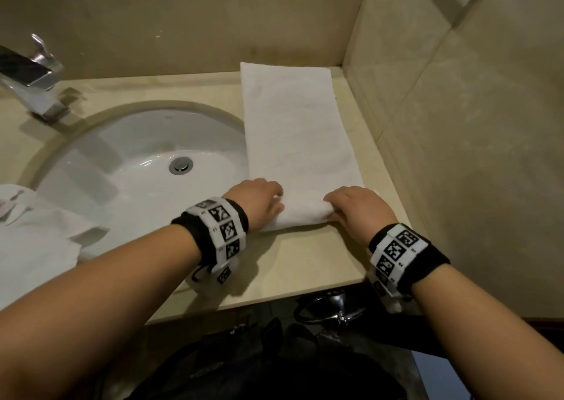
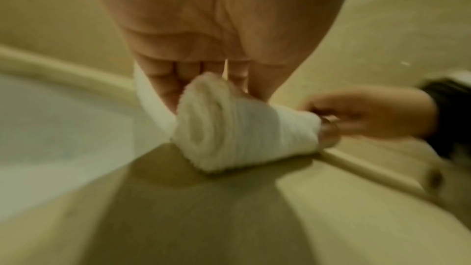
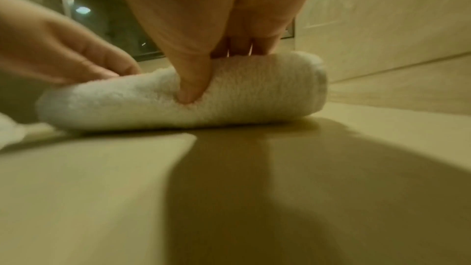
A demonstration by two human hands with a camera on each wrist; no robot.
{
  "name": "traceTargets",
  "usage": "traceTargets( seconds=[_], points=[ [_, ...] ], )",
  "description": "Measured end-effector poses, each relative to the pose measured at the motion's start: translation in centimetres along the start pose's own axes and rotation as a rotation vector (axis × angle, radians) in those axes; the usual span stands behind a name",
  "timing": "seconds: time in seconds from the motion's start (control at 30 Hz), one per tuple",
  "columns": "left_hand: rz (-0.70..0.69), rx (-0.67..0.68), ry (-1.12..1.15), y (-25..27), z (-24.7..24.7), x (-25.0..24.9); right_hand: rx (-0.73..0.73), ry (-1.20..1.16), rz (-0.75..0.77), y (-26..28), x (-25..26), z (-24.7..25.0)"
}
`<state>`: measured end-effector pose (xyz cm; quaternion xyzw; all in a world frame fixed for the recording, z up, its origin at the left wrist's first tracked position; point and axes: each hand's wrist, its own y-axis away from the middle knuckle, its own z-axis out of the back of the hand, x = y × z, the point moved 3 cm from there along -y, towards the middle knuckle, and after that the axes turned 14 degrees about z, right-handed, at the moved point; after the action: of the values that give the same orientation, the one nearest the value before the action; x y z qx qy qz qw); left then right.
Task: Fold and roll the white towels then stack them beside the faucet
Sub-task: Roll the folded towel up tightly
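A white towel (image 1: pixel 299 131), folded into a long strip, lies on the beige counter (image 1: pixel 290 265) right of the sink, reaching to the back wall. Its near end is wound into a short roll (image 1: pixel 302 213) (image 2: pixel 229 128) (image 3: pixel 229 96). My left hand (image 1: pixel 262 201) (image 2: pixel 193 80) curls over the roll's left end. My right hand (image 1: pixel 351 207) (image 3: pixel 203 72) grips the right end, thumb pressed into the front of the roll. The chrome faucet (image 1: pixel 33 76) stands at the far left behind the basin.
The white sink basin (image 1: pixel 146 161) lies left of the towel. More white cloth (image 1: pixel 36 225) is heaped at the left edge of the counter. A tiled wall (image 1: pixel 457 125) closes the right side. The counter's front edge (image 1: pixel 274 302) runs under my wrists, with a dark bag below.
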<state>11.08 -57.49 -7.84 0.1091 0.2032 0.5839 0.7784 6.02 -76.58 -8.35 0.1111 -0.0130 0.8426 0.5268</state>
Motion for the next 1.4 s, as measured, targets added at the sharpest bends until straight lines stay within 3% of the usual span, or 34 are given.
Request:
traceTargets(
  seconds=[0.1,0.2,0.3,0.4,0.43,0.5,0.57,0.6,0.7,0.8,0.87,0.93,1.0,1.1,1.17,1.27,1.3,1.33,1.4],
  points=[
    [-0.181,-0.13,-0.214,0.8,-0.6,-0.8,0.141,-0.168,-0.108,-1.5,-1.4,0.7],
    [-0.179,-0.049,-0.242,0.2,-1.2,-1.1,0.267,-0.204,-0.137,-2.2,-2.3,0.9],
    [-0.127,0.087,-0.077,-0.9,-0.7,-0.9,0.073,-0.065,-0.049,-1.4,-1.8,1.4],
    [-0.11,0.178,-0.061,-1.7,-0.3,-0.5,0.06,0.022,0.045,-0.6,-1.1,0.8],
    [-0.117,0.164,-0.079,-1.8,-0.2,-0.5,0.062,0.01,0.023,-0.6,-1.1,0.6],
    [-0.173,-0.001,-0.17,-1.5,-0.2,-0.7,0.069,-0.055,-0.021,-1.2,-1.3,0.6],
    [-0.255,-0.169,-0.29,-1.0,-0.6,-1.1,0.162,-0.16,-0.079,-2.1,-1.9,0.6],
    [-0.278,-0.187,-0.333,-0.9,-0.9,-1.3,0.225,-0.215,-0.109,-2.5,-2.1,0.6],
    [-0.235,-0.086,-0.323,-1.3,-1.6,-1.6,0.297,-0.186,-0.096,-2.9,-2.1,0.4],
    [-0.161,0.079,-0.194,-2.1,-1.1,-1.7,0.091,0.023,0.02,-1.6,-1.2,0.8],
    [-0.154,0.133,-0.131,-2.4,-0.9,-1.7,0.081,0.09,0.079,-0.6,-0.5,0.4],
    [-0.174,0.086,-0.123,-2.1,-0.6,-1.7,0.069,0.102,0.062,-0.5,-0.4,0.2],
    [-0.227,-0.07,-0.188,-1.3,-0.5,-1.4,0.085,0.033,0.03,-1.2,-0.6,0.5],
    [-0.273,-0.17,-0.26,-0.1,-1.0,-0.9,0.27,-0.208,-0.054,-2.1,-1.2,0.4],
    [-0.23,-0.086,-0.222,-0.3,-1.0,-0.8,0.301,-0.218,-0.059,-2.2,-1.2,0.5],
    [-0.166,0.161,-0.079,-1.5,-0.6,-0.6,0.084,0.045,0.062,-1.5,-0.4,1.0],
    [-0.144,0.238,-0.032,-1.7,-0.5,-0.6,0.071,0.105,0.102,-1.1,0.1,0.8],
    [-0.125,0.284,-0.008,-1.9,-0.5,-0.6,0.102,0.144,0.116,-0.9,0.4,0.6],
    [-0.123,0.25,-0.035,-1.8,-0.5,-0.7,0.176,0.142,0.065,-0.9,0.6,0.3]
  ],
)
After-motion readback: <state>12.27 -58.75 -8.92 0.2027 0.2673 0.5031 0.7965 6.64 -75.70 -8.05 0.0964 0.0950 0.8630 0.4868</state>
